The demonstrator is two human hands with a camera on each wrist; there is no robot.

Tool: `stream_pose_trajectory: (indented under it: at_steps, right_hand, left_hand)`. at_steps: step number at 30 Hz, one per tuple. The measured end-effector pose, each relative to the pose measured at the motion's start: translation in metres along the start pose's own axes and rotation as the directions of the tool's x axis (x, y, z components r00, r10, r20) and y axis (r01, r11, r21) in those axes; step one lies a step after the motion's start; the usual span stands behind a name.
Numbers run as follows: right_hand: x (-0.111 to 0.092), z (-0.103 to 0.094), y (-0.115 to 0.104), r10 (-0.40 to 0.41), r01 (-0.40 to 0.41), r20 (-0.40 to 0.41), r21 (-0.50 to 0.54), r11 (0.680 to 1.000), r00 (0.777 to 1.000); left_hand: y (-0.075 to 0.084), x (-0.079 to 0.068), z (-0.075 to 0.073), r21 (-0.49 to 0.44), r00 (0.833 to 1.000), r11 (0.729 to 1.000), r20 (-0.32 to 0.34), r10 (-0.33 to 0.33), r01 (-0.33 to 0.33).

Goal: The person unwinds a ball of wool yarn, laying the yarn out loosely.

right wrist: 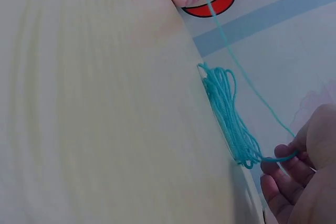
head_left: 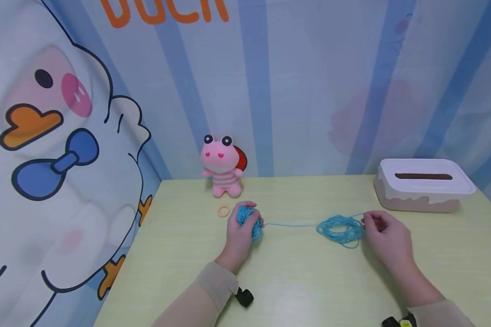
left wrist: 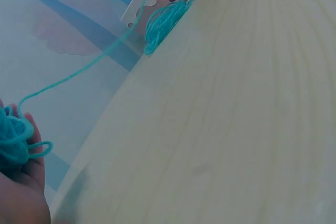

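Note:
In the head view my left hand point(head_left: 240, 231) grips a ball of blue yarn point(head_left: 245, 215), its fingers and thumb curled round it. One strand point(head_left: 290, 225) runs from that ball to the right, across to my other hand. A loose coil of the same yarn point(head_left: 340, 229) lies on the table between the hands. My right hand point(head_left: 388, 236) pinches the yarn at the coil's right end, as the right wrist view also shows with the fingers point(right wrist: 286, 182) bent at the strand. In the left wrist view a small loop point(left wrist: 42, 149) sticks out of the ball.
A pink striped toy point(head_left: 222, 168) stands at the table's back edge, with a small orange ring point(head_left: 223, 210) before it. At the back right sits a tissue box point(head_left: 425, 186) with a white lid. A patterned curtain point(head_left: 303, 91) hangs behind the table point(head_left: 311, 286).

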State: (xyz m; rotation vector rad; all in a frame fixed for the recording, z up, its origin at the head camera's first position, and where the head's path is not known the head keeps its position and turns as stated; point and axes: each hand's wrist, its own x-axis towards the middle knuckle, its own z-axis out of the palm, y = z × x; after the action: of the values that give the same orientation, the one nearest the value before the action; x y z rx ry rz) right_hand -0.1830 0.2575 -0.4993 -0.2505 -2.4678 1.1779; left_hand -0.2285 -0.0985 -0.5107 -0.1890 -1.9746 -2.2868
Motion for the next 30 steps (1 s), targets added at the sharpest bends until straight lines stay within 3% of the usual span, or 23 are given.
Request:
stream_pose_trajectory:
  at_steps: [3, 6, 11, 14, 17, 20, 22, 27, 30]
  right_hand:
    - [-0.001, 0.001, 0.0, -0.034, 0.037, 0.048, -0.074, 0.997, 0.998]
    - [-0.002, 0.003, -0.002, -0.052, 0.057, 0.059, -0.085, 0.995, 0.997]
    - [-0.004, 0.011, -0.012, -0.126, 0.125, -0.029, -0.018, 0.992, 0.992]
    - [-0.009, 0.021, -0.023, -0.22, 0.225, -0.101, 0.041, 0.974, 0.97]
    - [-0.015, 0.035, -0.037, -0.358, 0.366, -0.102, 0.079, 0.927, 0.928]
    - [-0.019, 0.052, -0.051, -0.468, 0.467, -0.012, 0.086, 0.88, 0.884]
    - [-0.022, 0.065, -0.06, -0.498, 0.491, 0.082, 0.088, 0.867, 0.863]
    - [-0.03, 0.094, -0.085, -0.459, 0.445, 0.318, 0.121, 0.887, 0.829]
    - [-0.035, 0.107, -0.097, -0.435, 0.42, 0.382, 0.126, 0.899, 0.815]
  left_hand:
    - [0.0, 0.0, 0.0, -0.008, 1.0, 1.0, 0.011, 0.003, -0.003]
    - [-0.001, 0.0, 0.0, -0.008, 1.0, 1.0, 0.014, -0.001, 0.001]
    - [-0.001, 0.001, 0.0, -0.013, 1.0, 1.0, 0.021, -0.007, 0.007]
    - [-0.002, 0.001, 0.0, -0.018, 0.999, 1.0, 0.034, -0.001, 0.002]
    - [-0.003, 0.001, -0.001, -0.03, 0.999, 1.0, 0.053, 0.005, -0.003]
    - [-0.003, 0.0, -0.001, -0.04, 0.998, 0.999, 0.068, 0.009, -0.007]
    - [-0.002, 0.0, -0.001, -0.042, 0.997, 0.999, 0.075, 0.007, -0.004]
    - [-0.002, 0.0, 0.0, -0.044, 0.996, 0.999, 0.093, 0.007, -0.003]
    - [-0.002, 0.0, 0.001, -0.044, 0.995, 0.999, 0.1, 0.005, 0.0]
